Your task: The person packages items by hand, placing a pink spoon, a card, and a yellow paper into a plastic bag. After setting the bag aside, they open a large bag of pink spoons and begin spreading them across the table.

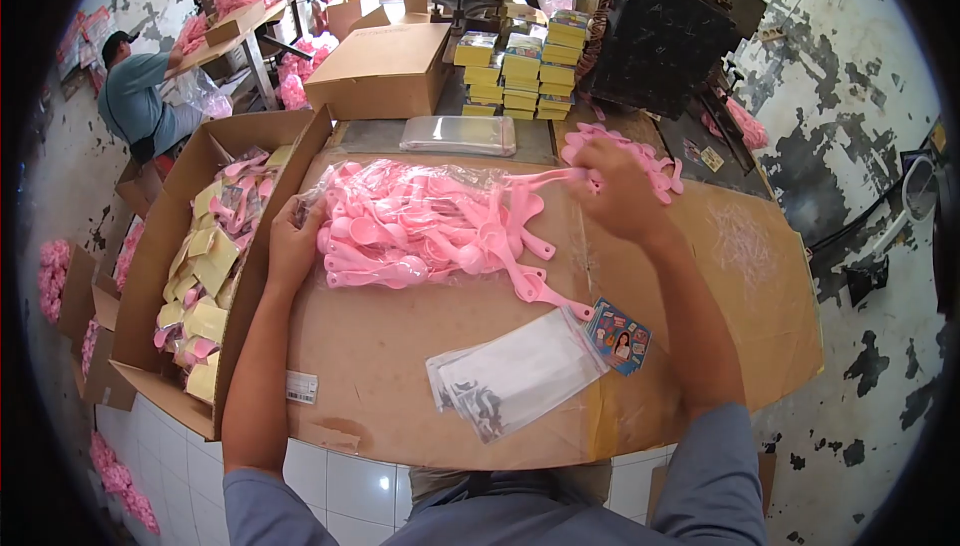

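Observation:
A clear plastic bag full of pink plastic spoons lies on the cardboard-covered table, its open end facing right with several spoons sticking out. My left hand grips the bag's left end, its fingers closed on the film. My right hand is closed beyond the bag's open end, pinching the end of a pink spoon that reaches back toward the bag. Just behind that hand is a loose pile of pink spoons. Nearer to me lie flat clear bags and a small stack of printed cards.
An open carton of packed spoons with yellow cards stands at left. Behind are a closed carton, a stack of clear film sleeves, card stacks and a black machine. Another person sits at a far-left table.

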The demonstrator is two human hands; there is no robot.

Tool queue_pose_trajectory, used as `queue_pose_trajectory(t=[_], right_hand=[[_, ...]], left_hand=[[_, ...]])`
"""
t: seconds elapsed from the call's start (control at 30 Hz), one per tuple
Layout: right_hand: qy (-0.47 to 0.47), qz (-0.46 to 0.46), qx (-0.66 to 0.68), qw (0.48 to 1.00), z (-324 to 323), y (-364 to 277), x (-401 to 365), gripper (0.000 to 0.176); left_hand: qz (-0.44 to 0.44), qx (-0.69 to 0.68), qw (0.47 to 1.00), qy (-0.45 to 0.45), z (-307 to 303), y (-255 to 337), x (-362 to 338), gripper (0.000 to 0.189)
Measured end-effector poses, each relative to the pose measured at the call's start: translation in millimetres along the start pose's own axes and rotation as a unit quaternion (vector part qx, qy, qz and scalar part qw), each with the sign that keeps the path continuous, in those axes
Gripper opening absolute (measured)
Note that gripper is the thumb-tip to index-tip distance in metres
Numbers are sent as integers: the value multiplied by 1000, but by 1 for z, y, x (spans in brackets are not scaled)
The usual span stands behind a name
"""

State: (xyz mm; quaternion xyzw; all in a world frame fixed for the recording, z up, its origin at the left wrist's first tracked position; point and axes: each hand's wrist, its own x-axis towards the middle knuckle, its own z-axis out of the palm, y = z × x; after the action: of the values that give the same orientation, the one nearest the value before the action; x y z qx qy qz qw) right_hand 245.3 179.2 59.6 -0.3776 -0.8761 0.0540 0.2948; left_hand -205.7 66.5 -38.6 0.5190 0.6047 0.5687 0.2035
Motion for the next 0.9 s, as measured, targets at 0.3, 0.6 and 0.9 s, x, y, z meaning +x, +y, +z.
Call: queue_pose_trajectory(t=[0.3,0.6,0.9], right_hand=[[68,-62,-93,991,3,51,-14,47],[-206,-63,-34,976,43,-13,-16,31],[-454,175,77,870,-53,2,-9,25]], left_hand=[[-10,5,1000,4,0,5,-1,28],[1,1,1000,0,0,1,0,28],[-1,17,1000,-5,-1,6,-2,29]])
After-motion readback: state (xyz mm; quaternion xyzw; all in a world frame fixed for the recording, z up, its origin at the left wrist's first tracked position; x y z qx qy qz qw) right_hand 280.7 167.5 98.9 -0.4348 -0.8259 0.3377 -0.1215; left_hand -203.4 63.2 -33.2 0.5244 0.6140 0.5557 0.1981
